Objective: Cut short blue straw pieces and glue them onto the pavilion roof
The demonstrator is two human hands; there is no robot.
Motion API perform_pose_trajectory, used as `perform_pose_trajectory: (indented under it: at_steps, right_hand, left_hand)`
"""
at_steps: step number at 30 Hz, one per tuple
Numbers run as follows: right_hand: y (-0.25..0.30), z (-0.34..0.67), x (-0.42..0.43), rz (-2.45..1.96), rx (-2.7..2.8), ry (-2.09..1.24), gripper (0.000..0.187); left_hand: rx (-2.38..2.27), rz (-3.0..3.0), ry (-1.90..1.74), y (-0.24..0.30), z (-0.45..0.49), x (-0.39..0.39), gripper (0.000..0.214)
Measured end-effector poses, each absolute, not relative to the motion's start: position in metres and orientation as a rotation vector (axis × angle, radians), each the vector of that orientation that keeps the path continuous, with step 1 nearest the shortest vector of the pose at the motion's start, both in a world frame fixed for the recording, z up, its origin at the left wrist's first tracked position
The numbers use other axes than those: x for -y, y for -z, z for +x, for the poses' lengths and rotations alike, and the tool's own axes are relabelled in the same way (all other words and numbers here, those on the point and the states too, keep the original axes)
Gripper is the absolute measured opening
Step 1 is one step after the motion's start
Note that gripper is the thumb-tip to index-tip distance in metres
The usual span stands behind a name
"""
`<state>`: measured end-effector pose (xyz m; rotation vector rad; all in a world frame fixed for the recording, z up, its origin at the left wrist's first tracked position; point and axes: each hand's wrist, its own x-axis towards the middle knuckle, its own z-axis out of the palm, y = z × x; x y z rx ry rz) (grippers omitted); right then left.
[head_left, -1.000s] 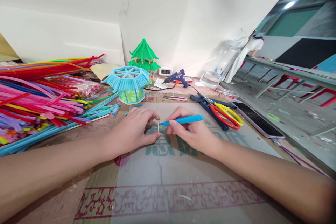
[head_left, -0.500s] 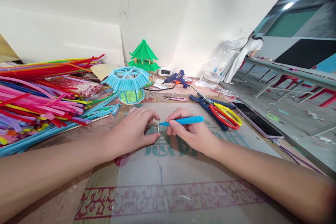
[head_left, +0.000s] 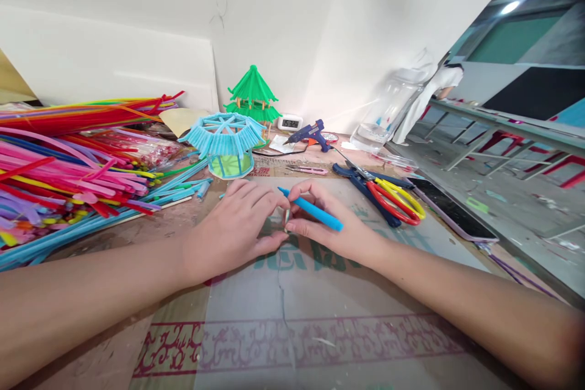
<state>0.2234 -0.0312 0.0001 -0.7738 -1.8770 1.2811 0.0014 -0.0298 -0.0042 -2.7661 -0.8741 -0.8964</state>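
Head cam: resting L hand (head_left: 237,228) palm-down on cardboard sheet (head_left: 292,317), fingers curled, tips pinching small pale stick (head_left: 286,217) held upright mid-sheet. Pressing R hand (head_left: 333,228) in from opposite side, fingers closed round blue pen (head_left: 311,209), pen tip pointing up-left, R fingertips touching same stick. Reaching in w/ both forearms from bottom corners. Scissors (head_left: 395,198) near, just R of hands.
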Motion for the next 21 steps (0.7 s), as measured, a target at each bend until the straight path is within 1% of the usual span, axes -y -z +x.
perform_pose_trajectory:
  at_steps: [5, 12, 14, 16, 18, 21]
  right_hand:
    - [-0.002, 0.223, 0.032, -0.784, 1.904, -1.282, 0.027]
    - [-0.003, 0.221, 0.032, -0.785, 1.910, -1.231, 0.029]
    - [-0.004, 0.220, 0.034, -0.811, 1.868, -1.139, 0.021]
    - [-0.006, 0.220, 0.036, -0.858, 1.806, -0.971, 0.012]
    - [-0.008, 0.220, 0.039, -0.891, 1.775, -0.828, 0.016]
    - [-0.010, 0.220, 0.042, -0.934, 1.813, -0.790, 0.016]
  left_hand:
    - [0.871, -2.765, 0.899, 0.004, 0.002, 0.029, 0.024]
    - [0.863, -2.778, 0.890, 0.005, 0.001, 0.029, 0.025]
    - [0.913, -2.796, 0.900, 0.006, 0.001, 0.027, 0.025]
    - [1.004, -2.815, 0.906, 0.006, 0.001, 0.025, 0.026]
    - [1.091, -2.831, 0.901, 0.007, 0.000, 0.023, 0.028]
    - [1.155, -2.854, 0.879, 0.008, 0.000, 0.021, 0.028]
